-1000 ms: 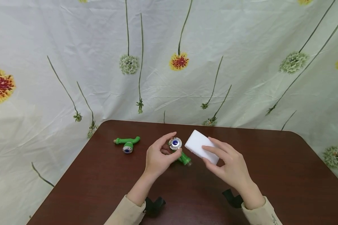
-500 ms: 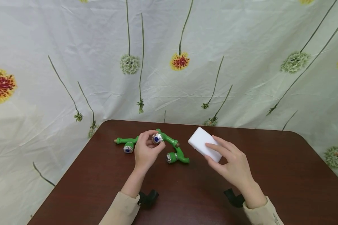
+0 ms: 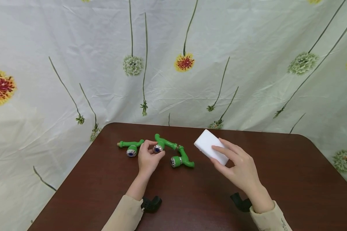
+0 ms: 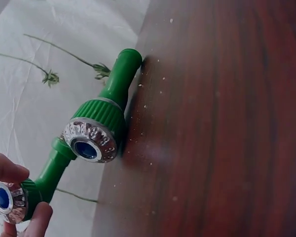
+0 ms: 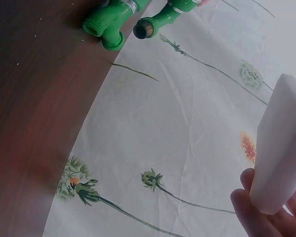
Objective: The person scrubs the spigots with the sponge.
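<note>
My left hand (image 3: 148, 160) pinches the silver knob of a green tap (image 3: 168, 143) between thumb and fingers; that tap is at or just above the table. In the left wrist view, fingers (image 4: 38, 219) lie on both sides of the blue-centred knob (image 4: 10, 198). A second green tap (image 3: 185, 158) lies to its right, close to its threaded end. Left of the hand lies a third green tap (image 3: 132, 148). My right hand (image 3: 239, 166) holds a white sponge block (image 3: 210, 146) above the table, which the right wrist view shows as a pale slab (image 5: 281, 148).
The dark reddish-brown table (image 3: 196, 199) has rounded far corners. Behind it hangs a white cloth (image 3: 167, 38) printed with flowers. Black curved pieces (image 3: 152, 204) show at both wrists. Small white specks dot the tabletop in the left wrist view.
My left hand has carried the tap leftward from beside the sponge block and lowered it between the other two taps. My right hand has drifted slightly right with the sponge block.
</note>
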`<state>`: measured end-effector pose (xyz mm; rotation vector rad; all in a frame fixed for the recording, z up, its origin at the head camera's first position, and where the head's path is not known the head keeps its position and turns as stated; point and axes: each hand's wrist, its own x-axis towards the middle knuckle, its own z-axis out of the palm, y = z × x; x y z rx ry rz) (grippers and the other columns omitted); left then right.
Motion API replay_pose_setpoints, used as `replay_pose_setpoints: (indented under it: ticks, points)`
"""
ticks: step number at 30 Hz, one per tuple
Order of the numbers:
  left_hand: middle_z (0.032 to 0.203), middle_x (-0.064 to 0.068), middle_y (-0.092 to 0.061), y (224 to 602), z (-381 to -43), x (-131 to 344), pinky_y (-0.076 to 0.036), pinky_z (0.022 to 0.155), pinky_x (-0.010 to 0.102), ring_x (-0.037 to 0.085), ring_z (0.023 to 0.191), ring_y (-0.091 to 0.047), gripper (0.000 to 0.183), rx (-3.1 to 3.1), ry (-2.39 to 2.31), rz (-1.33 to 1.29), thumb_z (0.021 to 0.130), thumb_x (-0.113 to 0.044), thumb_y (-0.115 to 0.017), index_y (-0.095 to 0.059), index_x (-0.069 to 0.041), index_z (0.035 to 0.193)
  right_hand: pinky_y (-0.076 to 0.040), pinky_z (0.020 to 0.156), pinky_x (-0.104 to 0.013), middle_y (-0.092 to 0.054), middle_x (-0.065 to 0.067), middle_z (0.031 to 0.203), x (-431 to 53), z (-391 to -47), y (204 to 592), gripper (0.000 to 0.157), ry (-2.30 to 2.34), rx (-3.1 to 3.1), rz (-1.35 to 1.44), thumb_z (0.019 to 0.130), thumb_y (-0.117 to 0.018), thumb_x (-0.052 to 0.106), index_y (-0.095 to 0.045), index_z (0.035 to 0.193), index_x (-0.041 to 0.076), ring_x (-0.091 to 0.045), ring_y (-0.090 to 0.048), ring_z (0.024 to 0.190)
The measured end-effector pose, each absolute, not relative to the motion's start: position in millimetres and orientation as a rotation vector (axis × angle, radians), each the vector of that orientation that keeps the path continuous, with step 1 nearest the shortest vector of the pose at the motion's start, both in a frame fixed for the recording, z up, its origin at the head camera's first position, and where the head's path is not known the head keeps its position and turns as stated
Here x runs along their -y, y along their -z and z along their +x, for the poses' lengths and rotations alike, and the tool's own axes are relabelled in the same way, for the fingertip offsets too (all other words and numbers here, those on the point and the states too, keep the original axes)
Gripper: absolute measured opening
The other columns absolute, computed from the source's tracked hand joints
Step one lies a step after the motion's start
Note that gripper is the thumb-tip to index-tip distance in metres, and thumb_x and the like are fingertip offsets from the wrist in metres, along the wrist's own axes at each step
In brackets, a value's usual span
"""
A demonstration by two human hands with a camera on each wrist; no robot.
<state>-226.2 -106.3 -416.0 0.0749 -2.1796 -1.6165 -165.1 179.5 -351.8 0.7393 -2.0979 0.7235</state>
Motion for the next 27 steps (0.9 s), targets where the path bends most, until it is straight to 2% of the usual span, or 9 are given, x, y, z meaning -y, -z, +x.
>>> replay_pose_setpoints:
  ticks: [10, 18, 27]
  points:
    - [0.116, 0.015, -0.05, 430.4, -228.8, 112.6, -0.05, 0.061, 0.025, 0.024, 0.077, -0.063, 0.041, 2.225, 1.75, 0.183, 0.067, 0.001, -0.078, -0.059, -0.003, 0.103, -0.043, 0.05, -0.02, -0.063, -0.01, 0.118, -179.6, -165.5, 353.2, 0.038, -0.729, 2.108, 0.732, 0.088, -0.057, 0.047, -0.073, 0.104, 0.017, -0.023, -0.062, 0.095]
    - [0.11, 0.01, -0.056, 432.0, -228.2, 115.6, -0.049, 0.068, 0.03, 0.025, 0.088, -0.066, 0.04, 2.312, 1.708, 0.284, 0.067, -0.007, -0.082, -0.062, -0.008, 0.101, -0.042, 0.051, -0.02, -0.064, -0.01, 0.117, -179.4, -165.7, 352.9, 0.035, -0.722, 2.088, 0.738, 0.088, -0.059, 0.045, -0.073, 0.104, 0.017, -0.024, -0.062, 0.094]
    - [0.112, 0.011, -0.058, 430.6, -229.8, 119.4, -0.051, 0.079, 0.041, 0.028, 0.1, -0.062, 0.041, 2.29, 1.726, 0.317, 0.071, -0.013, -0.082, -0.062, -0.006, 0.106, -0.043, 0.052, -0.02, -0.063, -0.008, 0.118, -179.6, -165.8, 353.7, 0.036, -0.718, 2.108, 0.732, 0.088, -0.058, 0.047, -0.073, 0.105, 0.018, -0.023, -0.062, 0.095]
